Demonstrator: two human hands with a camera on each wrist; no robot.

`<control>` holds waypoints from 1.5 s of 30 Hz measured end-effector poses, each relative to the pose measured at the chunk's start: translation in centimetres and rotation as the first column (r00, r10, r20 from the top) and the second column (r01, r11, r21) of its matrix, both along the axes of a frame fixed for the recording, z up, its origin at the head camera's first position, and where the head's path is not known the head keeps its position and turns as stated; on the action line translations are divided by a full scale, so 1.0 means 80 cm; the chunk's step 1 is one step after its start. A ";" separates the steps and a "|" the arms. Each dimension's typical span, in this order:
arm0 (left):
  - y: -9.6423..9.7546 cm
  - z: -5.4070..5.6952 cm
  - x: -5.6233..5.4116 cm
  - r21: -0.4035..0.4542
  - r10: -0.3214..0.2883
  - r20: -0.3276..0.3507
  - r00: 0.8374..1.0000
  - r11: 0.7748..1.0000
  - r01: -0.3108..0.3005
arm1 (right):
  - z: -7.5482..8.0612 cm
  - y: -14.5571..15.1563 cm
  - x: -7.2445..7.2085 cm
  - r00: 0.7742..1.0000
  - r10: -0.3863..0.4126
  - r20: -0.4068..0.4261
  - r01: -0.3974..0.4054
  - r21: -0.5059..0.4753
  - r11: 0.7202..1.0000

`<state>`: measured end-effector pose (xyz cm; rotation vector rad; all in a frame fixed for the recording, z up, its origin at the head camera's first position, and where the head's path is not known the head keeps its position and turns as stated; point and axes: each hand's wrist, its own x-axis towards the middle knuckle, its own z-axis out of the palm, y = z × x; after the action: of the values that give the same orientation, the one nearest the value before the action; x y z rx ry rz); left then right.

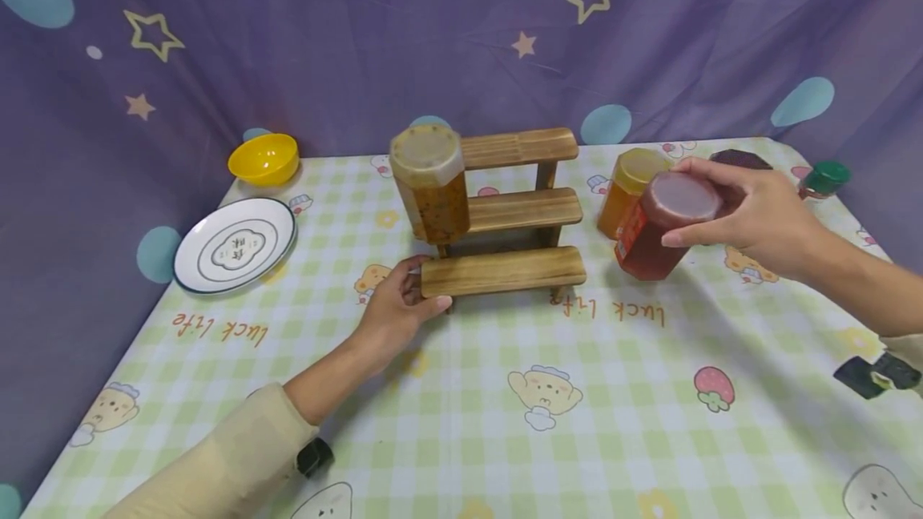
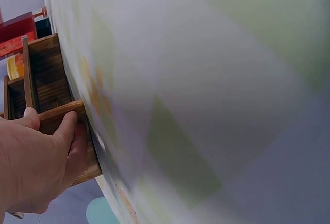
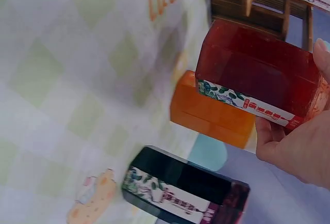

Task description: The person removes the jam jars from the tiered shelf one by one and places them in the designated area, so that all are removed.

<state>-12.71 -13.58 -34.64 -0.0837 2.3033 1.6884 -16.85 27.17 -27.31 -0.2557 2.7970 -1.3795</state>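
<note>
My left hand [image 1: 392, 307] grips the left end of the lowest step of a three-tier wooden display rack [image 1: 505, 271]; the left wrist view shows thumb and fingers around the board's end [image 2: 62, 112]. At the rack's left side stands a jar of speckled amber-brown contents [image 1: 440, 203] with a pale lid. My right hand [image 1: 771, 215] holds a red jar [image 1: 659, 243] by its lid end, thumb and fingers on opposite sides, to the right of the rack. Behind the red jar is an orange jar [image 1: 613, 211], partly hidden by it.
A dark jar [image 3: 180, 188] stands beyond my right hand, with a green-lidded container [image 1: 825, 179] farther right. On the left lie a white plate [image 1: 195, 259] and a yellow bowl [image 1: 263, 162]. A purple curtain [image 1: 447, 46] hangs behind the checked tablecloth [image 1: 461, 455].
</note>
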 end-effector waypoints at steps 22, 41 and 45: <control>0.001 0.003 0.002 -0.037 0.000 0.009 1.000 0.999 0.000 | -0.049 0.000 0.004 1.000 -0.005 -0.010 0.006 0.078 0.997; -0.001 -0.001 0.001 -0.062 0.001 -0.007 1.000 0.998 -0.001 | -0.059 0.005 0.005 0.969 0.132 -0.209 -0.123 0.055 0.991; -0.001 0.000 0.000 -0.067 0.004 -0.009 1.000 0.998 -0.005 | -0.041 0.003 0.002 0.932 0.175 -0.318 -0.169 0.047 0.984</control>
<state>-12.69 -13.63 -34.64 -0.0958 2.3680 1.6168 -16.66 27.41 -30.61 -0.7733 2.9434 -1.3798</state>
